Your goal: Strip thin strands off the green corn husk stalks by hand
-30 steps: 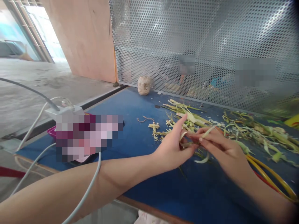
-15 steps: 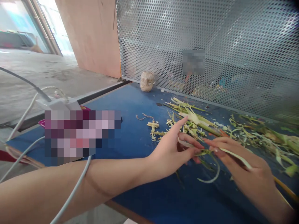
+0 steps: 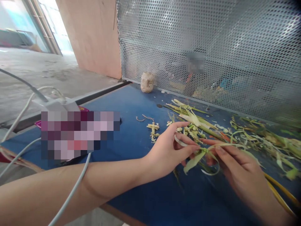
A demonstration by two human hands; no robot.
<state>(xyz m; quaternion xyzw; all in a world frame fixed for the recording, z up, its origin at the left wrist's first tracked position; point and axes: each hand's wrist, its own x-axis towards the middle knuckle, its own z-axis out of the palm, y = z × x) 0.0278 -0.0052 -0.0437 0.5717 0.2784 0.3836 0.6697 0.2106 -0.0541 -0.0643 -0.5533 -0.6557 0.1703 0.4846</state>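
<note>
Over the blue table, my left hand [image 3: 170,149] pinches a small bundle of green leaf strips [image 3: 194,161] between thumb and fingers. A broad piece of leaf hangs below the pinch, and a thin strip curls beneath it. My right hand [image 3: 243,175], just to the right, has thumb and forefinger closed on a pale leaf strip that runs from the same bundle. Some of its fingers are partly hidden behind the leaf. Beyond my left hand lie small knotted leaf pieces [image 3: 154,129] and longer cut leaves [image 3: 195,119].
A heap of leaf scraps [image 3: 265,138] covers the table's right side. A plastic-wrapped lump [image 3: 147,82] stands near the perforated metal screen [image 3: 164,37]. A white cable [image 3: 77,183] crosses my left forearm. At left are a charger [image 3: 55,105] and a blurred-out object [image 3: 75,135].
The bundle has turned, so a broad green leaf now hangs below my fingers. My left index finger has curled down, and my right hand has shifted slightly left and down.
</note>
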